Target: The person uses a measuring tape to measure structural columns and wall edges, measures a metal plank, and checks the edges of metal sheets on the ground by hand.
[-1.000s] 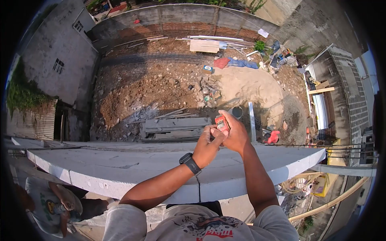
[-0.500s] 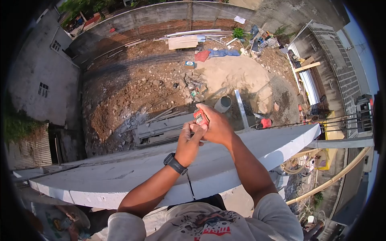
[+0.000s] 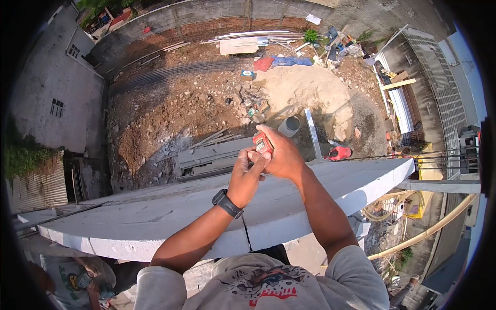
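A small red case with a pale label (image 3: pixel 262 144) is held up in front of me, above the far side of the pale wall top. My right hand (image 3: pixel 284 157) wraps round it from the right. From the left, my left hand (image 3: pixel 246 178) closes on its lower end, thumb and fingertips meeting the right hand there. The fingers hide part of the case, and I cannot make out exactly what it is. Below both hands runs the light grey wall of blocks (image 3: pixel 181 219), with a dark joint near the middle.
Far below the wall lies a rubble yard with a grey bucket (image 3: pixel 289 126), a sand heap (image 3: pixel 305 90), and planks (image 3: pixel 217 157). A person in red (image 3: pixel 339 152) is down there. Another person (image 3: pixel 77 279) is at lower left. A bamboo pole (image 3: pixel 429 230) slants at right.
My hands and the red case have risen slightly, and the case has tilted a little. The person in red below has shifted. The view has moved slightly.
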The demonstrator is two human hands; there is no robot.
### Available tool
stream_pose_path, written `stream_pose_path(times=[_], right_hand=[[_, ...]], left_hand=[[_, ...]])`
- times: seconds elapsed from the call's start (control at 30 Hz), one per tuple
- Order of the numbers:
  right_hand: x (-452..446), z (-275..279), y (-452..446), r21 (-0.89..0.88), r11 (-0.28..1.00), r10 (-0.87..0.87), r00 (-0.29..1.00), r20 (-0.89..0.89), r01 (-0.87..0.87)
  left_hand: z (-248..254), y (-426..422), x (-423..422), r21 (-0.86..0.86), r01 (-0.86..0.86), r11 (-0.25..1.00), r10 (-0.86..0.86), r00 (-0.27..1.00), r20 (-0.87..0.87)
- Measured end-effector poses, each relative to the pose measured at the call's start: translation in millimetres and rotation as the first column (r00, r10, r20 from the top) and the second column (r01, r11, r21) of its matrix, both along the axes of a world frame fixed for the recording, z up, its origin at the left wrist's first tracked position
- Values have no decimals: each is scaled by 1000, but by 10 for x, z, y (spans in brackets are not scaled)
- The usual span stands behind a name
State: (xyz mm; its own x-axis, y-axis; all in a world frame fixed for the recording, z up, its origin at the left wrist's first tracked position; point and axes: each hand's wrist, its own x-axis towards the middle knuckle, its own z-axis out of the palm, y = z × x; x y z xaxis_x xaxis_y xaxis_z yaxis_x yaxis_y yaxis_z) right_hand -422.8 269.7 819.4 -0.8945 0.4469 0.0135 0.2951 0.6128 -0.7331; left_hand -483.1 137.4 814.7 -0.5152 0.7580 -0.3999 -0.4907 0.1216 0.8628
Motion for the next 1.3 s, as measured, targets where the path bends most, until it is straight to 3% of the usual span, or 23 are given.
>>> stream_pose_path(times=[0.13, 0.2, 0.43, 0.6, 0.67, 0.93, 1.03, 1.1, 1.3], right_hand=[[-16, 80, -4, -48, 999, 2, 999, 34, 0], [-15, 152, -6, -49, 999, -3, 997, 80, 7], [12, 203, 40, -135, 990, -10, 990, 138, 29], [23, 192, 76, -83, 996, 18, 998, 57, -13], [31, 187, 77, -28, 999, 34, 999, 30, -33], [38, 167, 78, -200, 980, -10, 999, 39, 17], [16, 252, 36, -86, 996, -16, 996, 82, 23], [14, 250, 32, -109, 993, -40, 995, 88, 50], [14, 192, 31, -24, 1000, -6, 995, 96, 9]], left_hand=[[20, 10, 16, -23, -52, 998, 52, 999, -12], [49, 47, 46, 93, -76, 993, 78, 997, -17], [-32, 137, 125, 115, -126, 985, 135, 988, -72], [34, 148, 139, 111, -156, 982, 178, 956, -232], [-2, 160, 155, 125, -157, 980, 181, 959, -219], [17, 132, 129, 130, -72, 989, 88, 988, -126], [79, 103, 107, 126, -53, 991, 66, 993, -102], [127, 79, 89, 54, -57, 997, 63, 993, -104], [127, 60, 60, 63, -19, 998, 23, 998, -63]])
